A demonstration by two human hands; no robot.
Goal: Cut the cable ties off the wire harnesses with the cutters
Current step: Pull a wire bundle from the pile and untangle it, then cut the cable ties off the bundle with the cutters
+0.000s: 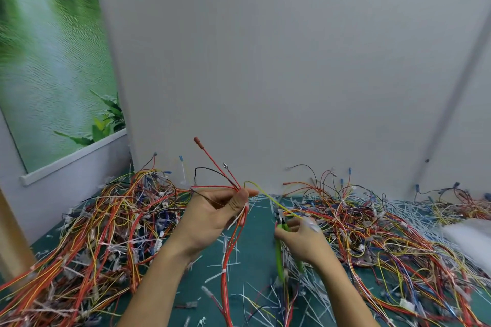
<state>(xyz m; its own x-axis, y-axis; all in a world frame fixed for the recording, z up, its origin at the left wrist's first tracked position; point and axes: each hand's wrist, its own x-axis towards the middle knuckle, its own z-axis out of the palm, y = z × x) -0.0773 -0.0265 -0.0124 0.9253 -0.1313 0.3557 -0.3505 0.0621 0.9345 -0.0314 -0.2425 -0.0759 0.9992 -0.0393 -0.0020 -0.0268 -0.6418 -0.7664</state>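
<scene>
Two hands, both occupied. Left hand [210,216]: raised at centre, thumb pressed to fingers, pinching a wire harness [231,248] of mostly red leads. Loose ends with terminals fan upward from the pinch, and the rest hangs down toward the near edge, with a white cable tie [224,271] round it lower down. One yellow wire [276,203] arcs from the pinch over to the right. Right hand [301,236]: motion-blurred, fingers curled round the green-handled cutters [279,260], whose head points up toward the yellow wire; whether the blades are apart or together cannot be told. One green mat [256,228] lies beneath both hands. A large tangle of harnesses [106,220] is heaped on the left, with another heap [372,236] on the right. Many cut white ties [305,289] are strewn beneath and near the right hand. Behind stands a plain white wall [265,61], with a green poster [47,61] at far left.
</scene>
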